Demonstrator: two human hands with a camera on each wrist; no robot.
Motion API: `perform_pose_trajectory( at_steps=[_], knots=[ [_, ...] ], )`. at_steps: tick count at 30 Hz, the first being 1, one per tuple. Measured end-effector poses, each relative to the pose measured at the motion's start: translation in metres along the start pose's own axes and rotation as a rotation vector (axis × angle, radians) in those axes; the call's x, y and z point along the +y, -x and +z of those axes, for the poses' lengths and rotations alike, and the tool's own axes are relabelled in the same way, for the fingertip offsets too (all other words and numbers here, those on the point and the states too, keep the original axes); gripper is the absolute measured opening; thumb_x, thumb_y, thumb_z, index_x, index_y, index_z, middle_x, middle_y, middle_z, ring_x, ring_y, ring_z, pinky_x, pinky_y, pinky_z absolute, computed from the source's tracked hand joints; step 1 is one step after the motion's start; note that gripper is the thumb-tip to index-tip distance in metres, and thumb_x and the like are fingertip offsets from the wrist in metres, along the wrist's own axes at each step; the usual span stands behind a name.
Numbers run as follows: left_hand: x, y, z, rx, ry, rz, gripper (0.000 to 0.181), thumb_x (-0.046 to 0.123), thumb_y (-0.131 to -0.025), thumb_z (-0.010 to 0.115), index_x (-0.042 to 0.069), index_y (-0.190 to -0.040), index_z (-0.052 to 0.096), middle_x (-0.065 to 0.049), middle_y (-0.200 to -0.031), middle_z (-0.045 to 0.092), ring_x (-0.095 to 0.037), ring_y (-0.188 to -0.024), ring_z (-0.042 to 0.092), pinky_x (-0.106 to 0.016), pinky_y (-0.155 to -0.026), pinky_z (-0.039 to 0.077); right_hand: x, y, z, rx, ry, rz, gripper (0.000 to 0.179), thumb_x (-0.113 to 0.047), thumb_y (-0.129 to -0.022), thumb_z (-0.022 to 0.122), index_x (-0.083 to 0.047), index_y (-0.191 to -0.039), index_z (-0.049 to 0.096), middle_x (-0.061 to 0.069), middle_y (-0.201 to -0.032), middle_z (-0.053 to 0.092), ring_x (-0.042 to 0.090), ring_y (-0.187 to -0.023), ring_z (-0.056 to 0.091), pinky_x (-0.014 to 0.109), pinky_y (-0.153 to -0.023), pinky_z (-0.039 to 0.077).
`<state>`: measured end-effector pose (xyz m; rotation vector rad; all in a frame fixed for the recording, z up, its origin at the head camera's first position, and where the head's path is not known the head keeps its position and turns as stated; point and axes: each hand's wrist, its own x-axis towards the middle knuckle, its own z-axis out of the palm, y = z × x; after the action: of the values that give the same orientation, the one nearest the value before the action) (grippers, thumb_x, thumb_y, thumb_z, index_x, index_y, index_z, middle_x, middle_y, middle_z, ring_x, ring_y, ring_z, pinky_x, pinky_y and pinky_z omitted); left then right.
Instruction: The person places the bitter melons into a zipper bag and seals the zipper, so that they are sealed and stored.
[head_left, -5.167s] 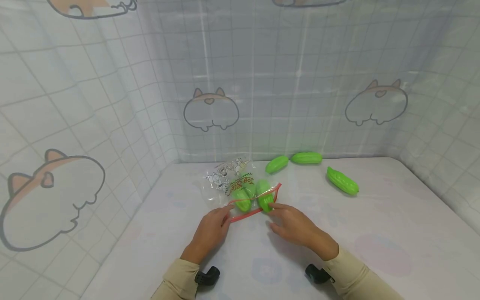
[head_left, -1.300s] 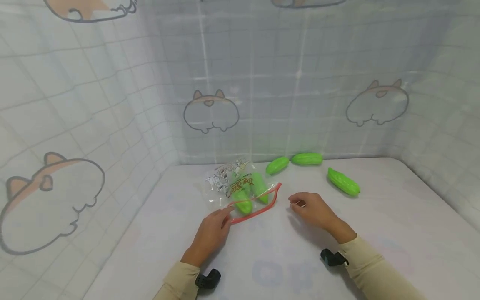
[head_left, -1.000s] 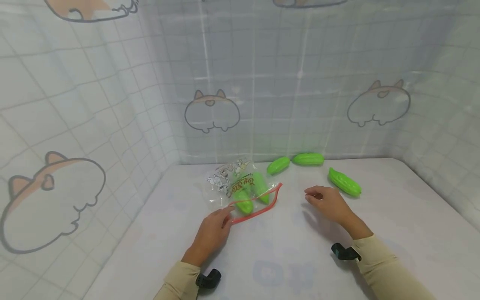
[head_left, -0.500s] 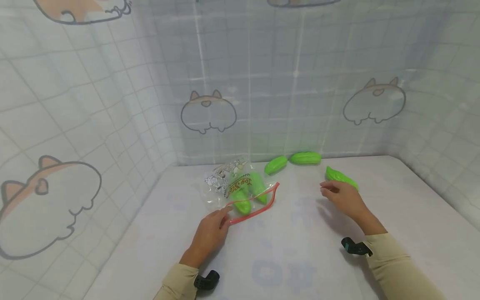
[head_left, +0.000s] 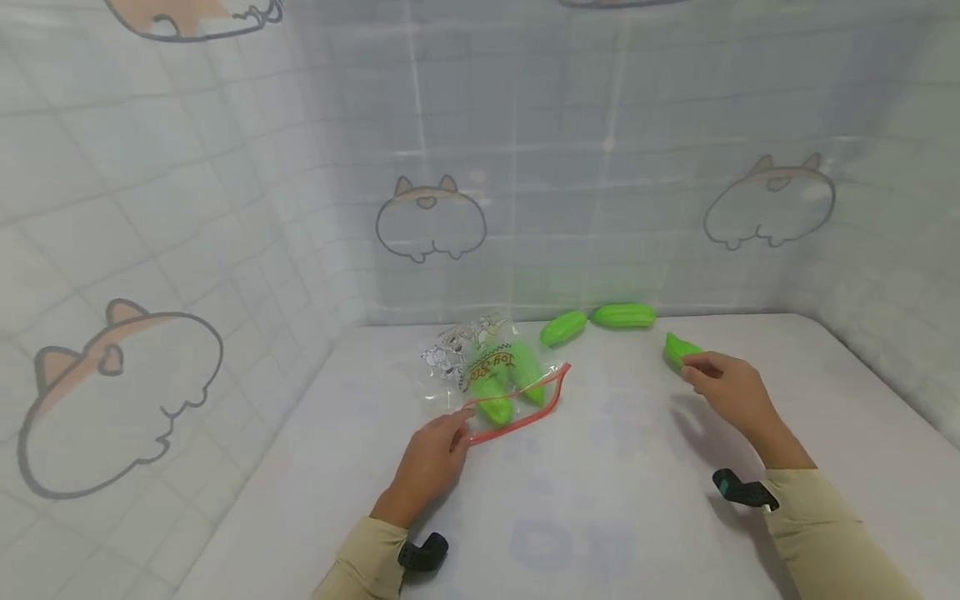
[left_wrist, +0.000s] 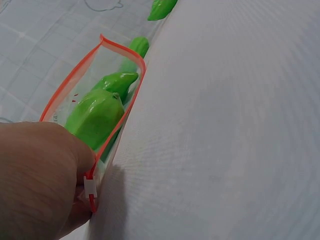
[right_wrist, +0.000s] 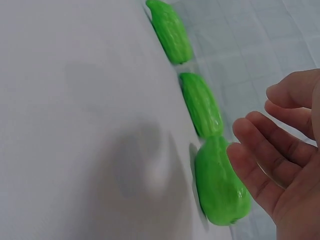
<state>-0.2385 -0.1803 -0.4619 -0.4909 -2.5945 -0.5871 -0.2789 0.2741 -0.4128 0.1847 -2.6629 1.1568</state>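
My left hand [head_left: 429, 458] pinches the left corner of a clear zip bag by its red-edged mouth [head_left: 517, 425]. In the left wrist view that mouth [left_wrist: 70, 82] gapes. Two green toy bitter melons lie inside, a left one [head_left: 495, 408] and a right one [head_left: 528, 379]. Over at the right, my right hand [head_left: 738, 396] hovers with loosely bent fingers just before a loose bitter melon [head_left: 678, 346], partly hiding it in the head view. The right wrist view shows this bitter melon [right_wrist: 220, 185] beyond the fingertips, and the hand holds nothing.
Two more bitter melons, one left [head_left: 563, 329] and one right [head_left: 624, 315], lie end to end along the table's back edge, against the patterned sheet wall [head_left: 585, 208]. Similar sheeting rises at both sides. White table surface [head_left: 600, 467] stretches between the hands.
My right hand, earlier at the bag's mouth with a bitter melon half inside, has let go and moved right to the loose bitter melon. That one now lies deeper. My left hand stays put.
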Motion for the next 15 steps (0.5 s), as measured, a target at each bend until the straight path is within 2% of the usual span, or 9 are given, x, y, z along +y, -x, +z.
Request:
perform_pose_trajectory(
  at_steps=[8, 15],
  knots=[
    [0.002, 0.0, -0.005, 0.015, 0.0, -0.011, 0.037, 0.009, -0.089, 0.074, 0.013, -0.125, 0.068, 0.005, -0.085, 0.062, -0.012, -0.076, 0.052, -0.033, -0.07, 0.05, 0.003, -0.006, -0.005, 0.063, 0.025, -0.019, 0.042, -0.032, -0.102, 0.056, 0.001, -0.126, 0.065, 0.027, -0.124, 0.063, 0.042, -0.11, 0.06, 0.039, -0.075, 0.051],
    [0.001, 0.004, -0.004, 0.007, 0.005, -0.025, 0.037, 0.009, -0.089, 0.074, 0.014, -0.125, 0.069, 0.005, -0.084, 0.061, -0.012, -0.076, 0.052, -0.033, -0.07, 0.05, 0.011, -0.006, -0.01, 0.108, 0.027, 0.049, 0.043, -0.031, -0.102, 0.055, 0.001, -0.13, 0.062, 0.025, -0.126, 0.063, 0.042, -0.116, 0.056, 0.046, -0.081, 0.048]
  ],
)
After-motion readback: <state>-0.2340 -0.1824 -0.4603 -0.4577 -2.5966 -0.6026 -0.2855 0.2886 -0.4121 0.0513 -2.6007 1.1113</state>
